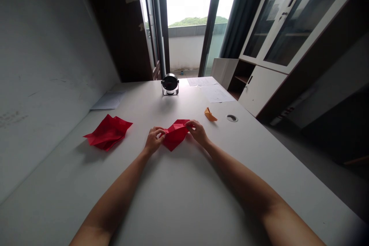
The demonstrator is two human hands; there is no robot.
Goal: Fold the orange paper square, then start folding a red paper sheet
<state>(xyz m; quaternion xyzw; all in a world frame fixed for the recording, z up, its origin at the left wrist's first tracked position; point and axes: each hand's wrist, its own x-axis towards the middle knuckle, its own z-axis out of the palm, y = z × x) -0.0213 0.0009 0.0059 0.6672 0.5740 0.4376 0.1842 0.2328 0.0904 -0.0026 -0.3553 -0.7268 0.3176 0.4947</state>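
Observation:
A partly folded red paper (175, 135) lies on the white table (184, 184) in front of me. My left hand (153, 140) pinches its left edge with curled fingers. My right hand (197, 130) pinches its upper right corner. Both forearms stretch forward over the table. A pile of creased red paper sheets (108, 132) lies to the left, apart from my hands. A small folded orange paper piece (210, 114) sits to the right, just beyond my right hand.
A small dark round device on a metal stand (170, 83) stands at the far middle of the table. White sheets (215, 93) lie far right, another white sheet (108, 100) far left. A round cable hole (232, 118) is at right. A cabinet (259, 84) stands beyond the right edge.

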